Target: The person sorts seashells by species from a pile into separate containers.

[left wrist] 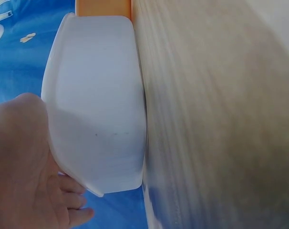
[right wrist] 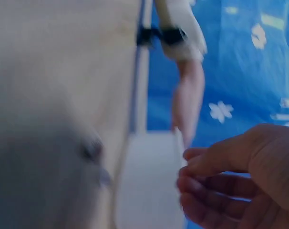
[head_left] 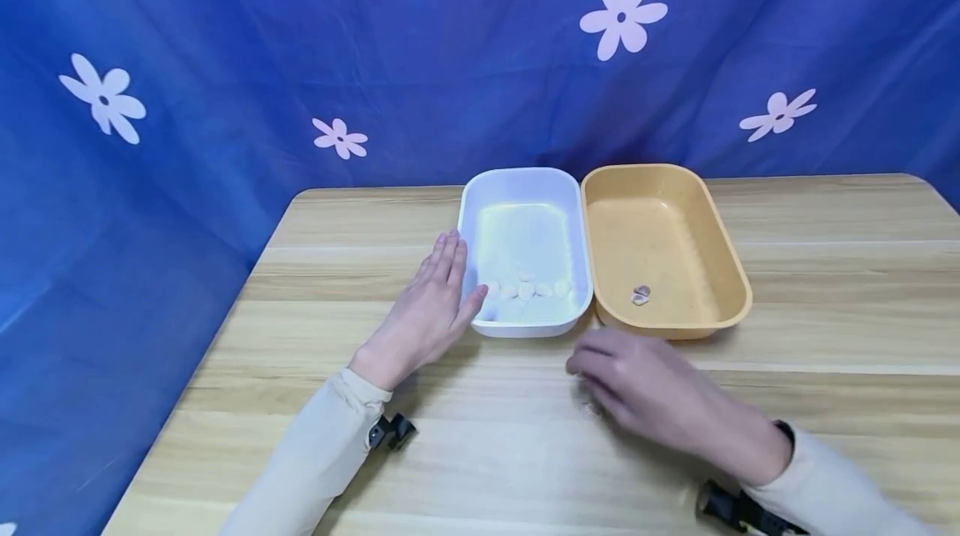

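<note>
My left hand (head_left: 431, 303) lies with straight fingers along the left rim of the white tray (head_left: 525, 330), its thumb over the near left corner. Several small pale, flat pieces (head_left: 527, 290) sit along the near end inside that tray. My right hand (head_left: 645, 386), blurred, hovers over the table just in front of the two trays with its fingers bent and thumb close to the fingertips; I cannot tell whether it holds anything. Below it, a small blurred piece (head_left: 589, 409) lies on the wood. In the right wrist view, a dark blurred piece (right wrist: 91, 150) shows on the table.
An orange-yellow tray (head_left: 720, 269) stands against the white tray's right side, with small brown and white shell-like pieces (head_left: 641, 296) inside. The wooden table (head_left: 300, 336) reaches back to a blue flowered cloth (head_left: 480, 61). Each wrist wears a black camera mount (head_left: 392, 432).
</note>
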Action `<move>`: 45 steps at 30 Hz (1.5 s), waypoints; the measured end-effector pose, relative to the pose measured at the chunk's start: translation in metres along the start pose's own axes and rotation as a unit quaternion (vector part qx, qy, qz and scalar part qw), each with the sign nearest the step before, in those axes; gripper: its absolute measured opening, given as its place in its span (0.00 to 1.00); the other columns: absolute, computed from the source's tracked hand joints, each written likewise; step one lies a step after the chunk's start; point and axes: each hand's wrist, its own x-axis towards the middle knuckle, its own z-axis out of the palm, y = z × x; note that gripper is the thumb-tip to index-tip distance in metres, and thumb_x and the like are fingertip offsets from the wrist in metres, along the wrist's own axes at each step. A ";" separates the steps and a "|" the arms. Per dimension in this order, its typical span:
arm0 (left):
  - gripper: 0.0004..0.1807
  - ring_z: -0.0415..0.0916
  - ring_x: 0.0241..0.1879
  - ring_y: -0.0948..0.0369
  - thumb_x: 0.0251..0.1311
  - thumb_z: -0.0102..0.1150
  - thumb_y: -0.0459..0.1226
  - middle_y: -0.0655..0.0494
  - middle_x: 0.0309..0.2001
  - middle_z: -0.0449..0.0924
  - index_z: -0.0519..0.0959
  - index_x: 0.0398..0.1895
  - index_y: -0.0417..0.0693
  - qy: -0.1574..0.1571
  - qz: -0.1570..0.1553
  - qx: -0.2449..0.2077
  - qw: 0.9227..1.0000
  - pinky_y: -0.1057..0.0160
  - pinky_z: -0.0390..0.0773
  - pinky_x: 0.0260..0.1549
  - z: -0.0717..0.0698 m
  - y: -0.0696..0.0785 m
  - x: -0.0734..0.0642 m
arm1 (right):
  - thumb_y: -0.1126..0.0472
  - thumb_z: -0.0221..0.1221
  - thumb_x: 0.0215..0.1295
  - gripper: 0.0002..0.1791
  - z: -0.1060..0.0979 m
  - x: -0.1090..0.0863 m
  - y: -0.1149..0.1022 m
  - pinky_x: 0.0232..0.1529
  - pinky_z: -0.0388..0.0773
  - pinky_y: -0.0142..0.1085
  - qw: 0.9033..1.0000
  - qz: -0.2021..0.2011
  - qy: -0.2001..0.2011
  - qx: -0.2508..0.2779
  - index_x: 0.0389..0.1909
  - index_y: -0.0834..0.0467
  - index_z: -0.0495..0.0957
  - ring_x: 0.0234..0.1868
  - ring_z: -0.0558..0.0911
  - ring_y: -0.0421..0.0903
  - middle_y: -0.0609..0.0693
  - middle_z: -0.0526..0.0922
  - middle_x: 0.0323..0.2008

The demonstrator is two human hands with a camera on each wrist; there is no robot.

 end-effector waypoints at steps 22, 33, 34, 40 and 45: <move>0.40 0.32 0.75 0.47 0.75 0.26 0.55 0.35 0.75 0.35 0.42 0.73 0.29 0.001 -0.001 -0.008 1.000 0.51 0.43 0.73 0.000 -0.002 0.000 | 0.74 0.62 0.48 0.10 0.026 -0.006 -0.003 0.32 0.76 0.38 0.990 0.015 -0.127 -0.050 0.27 0.56 0.76 0.30 0.73 0.43 0.43 0.69 0.27; 0.40 0.35 0.74 0.44 0.75 0.26 0.54 0.34 0.75 0.36 0.43 0.73 0.28 0.006 0.005 -0.010 1.000 0.50 0.46 0.72 0.002 0.000 0.001 | 0.68 0.64 0.54 0.09 0.028 -0.007 -0.002 0.29 0.73 0.37 0.990 0.028 -0.133 -0.047 0.25 0.53 0.75 0.26 0.71 0.41 0.41 0.64 0.23; 0.40 0.35 0.75 0.44 0.75 0.26 0.54 0.34 0.75 0.36 0.42 0.73 0.28 0.004 0.004 -0.011 1.000 0.50 0.45 0.72 0.002 0.000 0.001 | 0.68 0.64 0.54 0.08 0.028 -0.007 -0.002 0.29 0.73 0.37 0.989 0.029 -0.134 -0.048 0.25 0.54 0.75 0.26 0.71 0.41 0.41 0.64 0.23; 0.40 0.33 0.75 0.46 0.75 0.26 0.54 0.35 0.75 0.34 0.42 0.74 0.29 -0.003 -0.001 -0.016 1.000 0.50 0.44 0.72 0.002 0.000 0.001 | 0.69 0.65 0.53 0.08 0.027 -0.007 -0.002 0.28 0.72 0.37 0.990 0.032 -0.128 -0.046 0.24 0.54 0.75 0.25 0.71 0.40 0.41 0.65 0.23; 0.40 0.33 0.75 0.46 0.75 0.26 0.54 0.35 0.75 0.34 0.42 0.73 0.29 -0.003 -0.002 -0.017 1.000 0.50 0.45 0.72 0.001 -0.001 0.001 | 0.70 0.64 0.51 0.10 0.025 -0.005 -0.002 0.28 0.72 0.37 0.990 0.027 -0.130 -0.037 0.23 0.54 0.74 0.25 0.70 0.41 0.41 0.65 0.23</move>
